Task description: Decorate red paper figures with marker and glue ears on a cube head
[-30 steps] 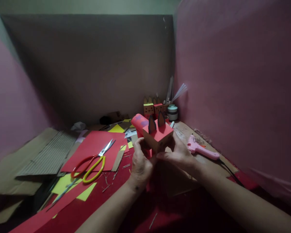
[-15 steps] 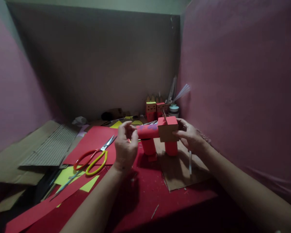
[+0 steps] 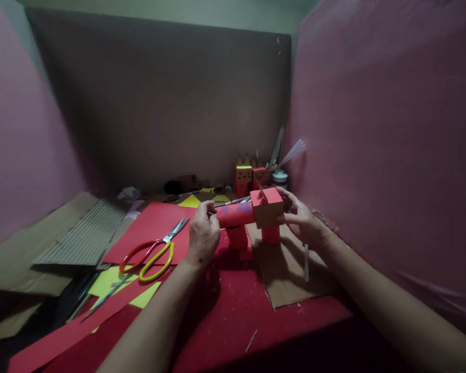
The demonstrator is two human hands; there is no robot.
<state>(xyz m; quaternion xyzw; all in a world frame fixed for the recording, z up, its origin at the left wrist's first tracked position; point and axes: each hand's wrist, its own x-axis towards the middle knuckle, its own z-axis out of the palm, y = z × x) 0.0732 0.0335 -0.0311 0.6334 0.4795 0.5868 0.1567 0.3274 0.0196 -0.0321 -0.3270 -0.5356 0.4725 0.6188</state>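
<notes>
A handmade animal figure of red paper and cardboard [image 3: 235, 213] stands between my two hands, its tube body marked with purple patches. Its box head [image 3: 268, 213] has a red top and brown cardboard sides, and red paper tubes form the legs [image 3: 237, 237]. My right hand [image 3: 301, 220] pinches the right side of the head, thumb on the near face. At the tube's left end, my left hand [image 3: 205, 230] has its fingers curled round the rim; its fingertips are partly hidden. Flat cardboard [image 3: 295, 280] lies beneath the head end.
Scissors with red and yellow handles [image 3: 155, 254] lie left of my left hand, partly on red paper [image 3: 140, 228]. Corrugated cardboard [image 3: 81, 233] is farther left. Two small box-headed figures [image 3: 244, 175] and a lidded jar [image 3: 279, 178] stand at the back. A pink wall [image 3: 392, 155] rises on the right.
My left hand has closed onto the left end of the tube body. The figure has shifted slightly left and turned a little, with my right hand still on its head.
</notes>
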